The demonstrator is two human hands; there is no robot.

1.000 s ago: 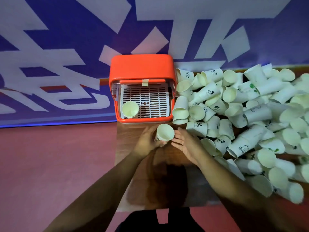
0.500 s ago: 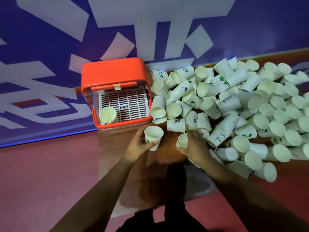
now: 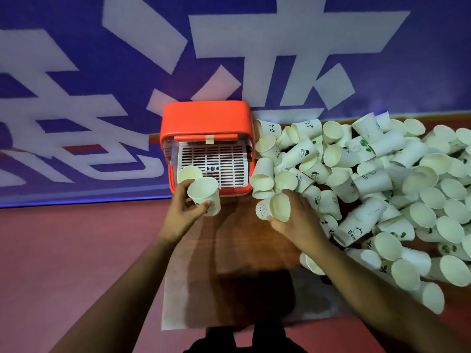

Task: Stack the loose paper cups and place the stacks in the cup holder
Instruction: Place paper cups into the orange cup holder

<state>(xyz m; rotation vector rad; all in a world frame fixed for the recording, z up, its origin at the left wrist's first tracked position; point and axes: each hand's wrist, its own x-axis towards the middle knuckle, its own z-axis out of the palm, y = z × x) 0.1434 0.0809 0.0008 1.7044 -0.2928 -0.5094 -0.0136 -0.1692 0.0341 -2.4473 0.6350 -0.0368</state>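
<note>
– While both arms reach over the table (image 3: 237, 240), what do your hands hold?
– One paper cup each. My left hand (image 3: 183, 212) curls round the first cup (image 3: 204, 193), thumb on one side and fingers on the other. It stands near upright, mouth up, long axis almost vertical. My right hand (image 3: 295, 220) grips the second cup (image 3: 276, 207), which is tilted, mouth up toward me, base leaning left. The hands are well apart, with bare wood between them.
– Where do those cups sit against the holder?
– The first cup is just before the open front of the one orange cup holder (image 3: 206, 118), at its near left corner. Inside, a third cup (image 3: 190, 174) stands mouth up on the white grid (image 3: 216, 161), just behind it. The second cup is at the near edge of the loose pile (image 3: 382, 187).
– How many are in the pile?
– Dozens, too many to count. Most lie on their sides with mouths pointing every way, a few stand upright, and they spread right from the holder's side
</note>
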